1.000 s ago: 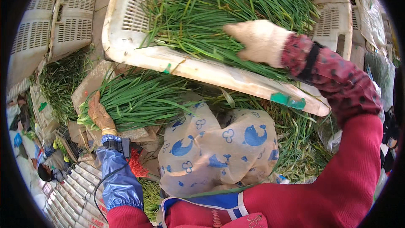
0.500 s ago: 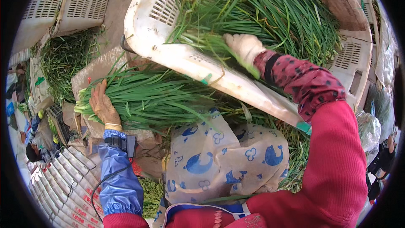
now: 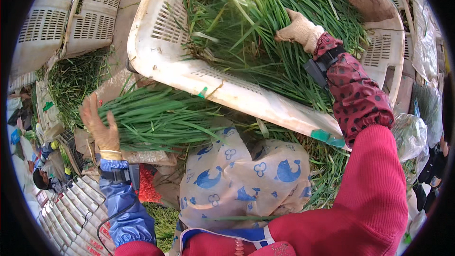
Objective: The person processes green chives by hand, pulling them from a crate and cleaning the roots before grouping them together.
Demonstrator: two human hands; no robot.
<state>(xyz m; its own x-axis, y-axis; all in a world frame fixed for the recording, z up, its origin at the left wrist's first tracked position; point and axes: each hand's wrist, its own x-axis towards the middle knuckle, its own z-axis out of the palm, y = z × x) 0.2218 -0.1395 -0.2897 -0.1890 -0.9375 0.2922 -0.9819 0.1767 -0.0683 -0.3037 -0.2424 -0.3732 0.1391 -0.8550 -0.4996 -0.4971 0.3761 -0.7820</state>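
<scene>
My right hand (image 3: 302,31), in a cream knit glove, is closed round a bunch of garlic chives (image 3: 258,7) inside the big white crate (image 3: 175,73). The pale stem ends of this bunch point up and to the far side, its green leaves trailing toward me. More chives (image 3: 327,2) fill the crate beneath. My left hand (image 3: 102,125), in a tan rubber glove, has its fingers spread at the stem end of a pile of chives (image 3: 161,116). That pile lies just outside the crate's near wall, and the hand covers most of its stem ends.
A plastic apron or sheet with blue whales (image 3: 241,180) covers my lap. White slotted crates (image 3: 95,16) stand at the far left beside a heap of loose trimmings (image 3: 78,87). Stacked white crates or slats (image 3: 71,213) lie at lower left. Another person (image 3: 42,178) is at the left edge.
My right hand has moved away from me and slightly right, and the bunch in it now has its stem ends raised. My left hand has shifted left, fingers spreading off the pile.
</scene>
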